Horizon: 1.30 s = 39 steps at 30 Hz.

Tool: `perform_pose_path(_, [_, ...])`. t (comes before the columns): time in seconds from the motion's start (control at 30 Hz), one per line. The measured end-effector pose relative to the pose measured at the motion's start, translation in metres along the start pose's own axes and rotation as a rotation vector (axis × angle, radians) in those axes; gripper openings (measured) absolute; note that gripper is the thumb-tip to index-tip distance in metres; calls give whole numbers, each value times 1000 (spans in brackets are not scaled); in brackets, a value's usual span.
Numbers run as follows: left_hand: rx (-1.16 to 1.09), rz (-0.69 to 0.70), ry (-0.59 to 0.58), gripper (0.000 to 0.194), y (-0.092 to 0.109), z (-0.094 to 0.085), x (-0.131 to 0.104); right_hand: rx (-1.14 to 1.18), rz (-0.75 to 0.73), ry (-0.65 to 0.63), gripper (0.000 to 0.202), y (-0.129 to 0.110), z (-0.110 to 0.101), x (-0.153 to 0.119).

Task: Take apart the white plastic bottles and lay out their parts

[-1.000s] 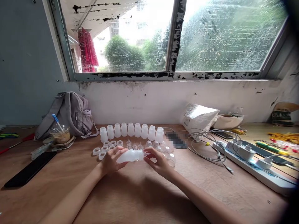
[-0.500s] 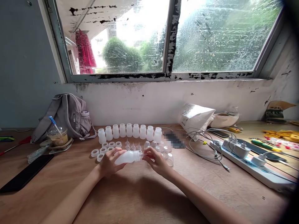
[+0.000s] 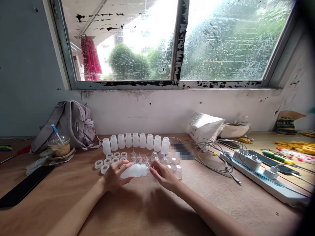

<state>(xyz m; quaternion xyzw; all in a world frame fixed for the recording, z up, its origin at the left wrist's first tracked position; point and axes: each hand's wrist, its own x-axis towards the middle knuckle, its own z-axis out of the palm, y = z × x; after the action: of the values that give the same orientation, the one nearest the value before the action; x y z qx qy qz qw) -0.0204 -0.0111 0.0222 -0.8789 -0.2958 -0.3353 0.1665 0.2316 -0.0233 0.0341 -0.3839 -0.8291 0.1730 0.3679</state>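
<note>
My left hand [image 3: 115, 174] is wrapped round a frosted white baby bottle [image 3: 133, 170], which lies on its side above the table with its mouth to the right. At that mouth my right hand [image 3: 161, 173] has its fingers pinched on a small clear piece, apparently a nipple [image 3: 148, 170], mostly hidden by the fingertips. Just behind are several clear nipples [image 3: 139, 158]. White bottle rings [image 3: 98, 164] stand left of them, and clear domed caps [image 3: 177, 172] lie to the right. A curved row of upright bottles [image 3: 135, 140] is farther back.
On the left are a grey backpack [image 3: 71, 124], a plastic cup with a straw [image 3: 59, 147] and a flat black object [image 3: 26, 186]. To the right lie looped cables [image 3: 205, 160], a white power strip [image 3: 262, 178] and a white package [image 3: 206, 127]. A wall with a window rises behind the table.
My view has tilted slightly, so the scene sits a little lower. The right fingertips have closed in on the bottle mouth, and less of the clear piece shows. The left hand keeps its hold.
</note>
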Motion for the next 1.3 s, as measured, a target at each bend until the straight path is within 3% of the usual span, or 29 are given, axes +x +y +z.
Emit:
perform_pose_path(0.17, [-17, 13, -10, 43, -2, 1, -2, -22, -50, 7, 15, 2, 1, -1])
perform_pose_path(0.43, [-59, 30, -40, 43, 3, -1, 2, -109, -28, 26, 23, 8, 4, -3])
perform_pose_path(0.53, [-68, 14, -58, 43, 5, -3, 4, -120, -69, 37, 15, 3, 1, -4])
perform_pose_path(0.7, [-60, 18, -79, 41, 9, -4, 5, -123, -182, -56, 43, -4, 3, -7])
perform_pose_path(0.83, [-54, 64, -81, 40, 12, -3, 6, -135, -162, -69, 36, -2, 8, -10])
perform_pose_path(1.13, [-104, 75, -149, 38, 11, -3, 5, -277, -160, -136, 39, -8, 3, -12])
perform_pose_path(1.3, [-67, 126, -181, 40, 17, 0, 5, -460, -200, -207, 32, -11, -1, -13])
